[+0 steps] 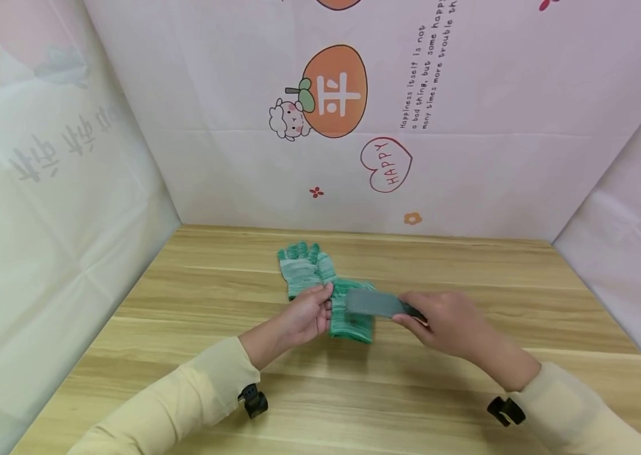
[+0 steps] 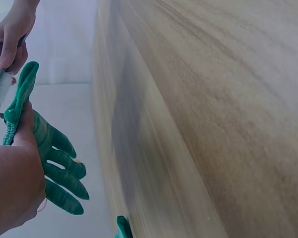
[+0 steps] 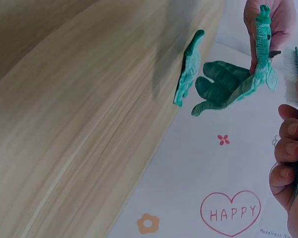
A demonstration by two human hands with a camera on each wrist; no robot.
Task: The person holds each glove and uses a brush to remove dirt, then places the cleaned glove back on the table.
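A green knit work glove [image 1: 351,327] with a darker coated palm is held up off the table by my left hand [image 1: 305,317], thumb and fingers pinching it. Its coated fingers [image 2: 64,171] hang down in the left wrist view. My right hand [image 1: 454,322] grips a brush [image 1: 374,303] with a flat grey-green back. White bristles [image 3: 291,77] on it face the glove in the right wrist view; whether they touch the knit I cannot tell. A second glove of the same kind [image 1: 299,268] lies on the table, just beyond the left hand.
The wood-grain table [image 1: 195,303] runs back to a white printed cloth wall [image 1: 229,170] with drawings and lettering. White cloth [image 1: 87,253] also hangs along the left and right sides. Black straps with small devices [image 1: 253,400] sit on both sleeves.
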